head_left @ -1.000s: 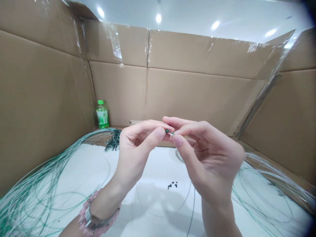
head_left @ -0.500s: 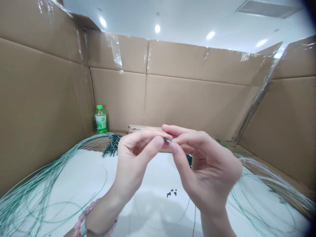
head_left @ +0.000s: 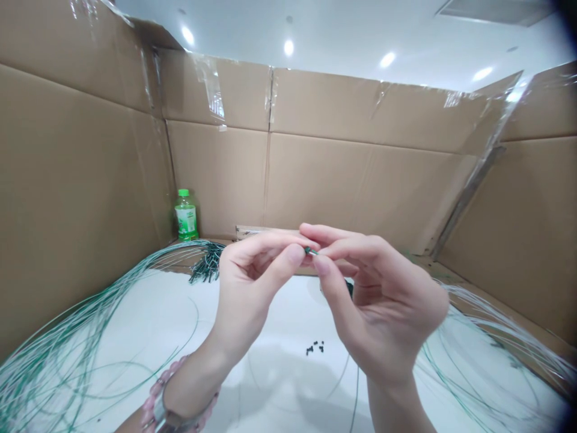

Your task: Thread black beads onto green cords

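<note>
My left hand (head_left: 252, 294) and my right hand (head_left: 387, 300) meet fingertip to fingertip above the white work surface (head_left: 265, 337). Pinched between the left thumb and forefinger is a tiny dark green piece (head_left: 307, 249). The right thumb and forefinger close on a thin green-and-white wire (head_left: 314, 254), whose end meets that piece. How far the two fit together is too small to tell. Below the right hand a thin wire strand (head_left: 356, 391) runs down the surface. Several tiny black pieces (head_left: 315, 347) lie scattered beneath the hands.
A large bundle of green and white wires (head_left: 90, 307) sweeps along the left side, its dark tips (head_left: 207, 263) gathered at the back. More wires (head_left: 491, 319) spread at right. A green bottle (head_left: 186, 218) stands in the back left corner. Cardboard walls (head_left: 216, 174) enclose the area.
Both hands appear slightly higher and further right, still pinched together on the small piece and wire. The whole view has shifted a little; nothing was let go.
</note>
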Demonstrator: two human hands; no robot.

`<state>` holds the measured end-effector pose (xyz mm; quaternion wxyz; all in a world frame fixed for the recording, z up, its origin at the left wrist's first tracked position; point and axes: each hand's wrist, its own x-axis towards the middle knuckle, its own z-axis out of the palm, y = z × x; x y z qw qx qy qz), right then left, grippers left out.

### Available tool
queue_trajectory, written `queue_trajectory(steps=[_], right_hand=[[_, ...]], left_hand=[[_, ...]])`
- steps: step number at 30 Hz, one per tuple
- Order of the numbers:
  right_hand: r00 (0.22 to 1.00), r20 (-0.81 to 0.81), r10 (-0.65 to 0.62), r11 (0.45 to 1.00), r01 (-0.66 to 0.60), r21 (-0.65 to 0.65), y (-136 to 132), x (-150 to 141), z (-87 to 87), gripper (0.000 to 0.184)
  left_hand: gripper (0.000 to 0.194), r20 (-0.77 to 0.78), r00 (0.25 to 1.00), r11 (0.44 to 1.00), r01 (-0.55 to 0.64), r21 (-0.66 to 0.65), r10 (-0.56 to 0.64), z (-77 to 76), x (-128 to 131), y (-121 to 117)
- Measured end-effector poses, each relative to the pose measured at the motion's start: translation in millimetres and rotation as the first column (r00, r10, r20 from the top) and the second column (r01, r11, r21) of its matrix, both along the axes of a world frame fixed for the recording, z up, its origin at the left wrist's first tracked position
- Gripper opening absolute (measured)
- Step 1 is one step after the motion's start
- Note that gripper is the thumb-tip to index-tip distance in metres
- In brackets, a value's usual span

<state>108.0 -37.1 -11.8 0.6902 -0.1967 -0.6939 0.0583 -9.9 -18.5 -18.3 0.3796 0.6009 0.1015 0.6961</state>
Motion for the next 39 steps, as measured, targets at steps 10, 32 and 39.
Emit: queue_trajectory(steps=[10, 32, 39], right_hand=[[0.999, 0.028, -0.020, 1.000, 0.020, 0.015, -2, 3, 1.4, 0.025], [0.998, 0.051, -0.048, 0.987, 0.055, -0.148, -8, 6, 12.7, 0.016], [0.992, 0.110, -0.060, 0.987, 0.075, -0.144, -9, 11, 13.0, 0.018]], left_hand=[[0.014, -0.032, 0.996, 0.993, -0.083, 0.088, 0.086, 1.0, -1, -1], [0.008, -0.129, 0.918, 0.919, -0.350, 0.183, 0.375, 4.0, -5, -1], [0.016, -0.148, 0.906, 0.896, -0.349, 0.274, 0.398, 1.9, -5, -1]])
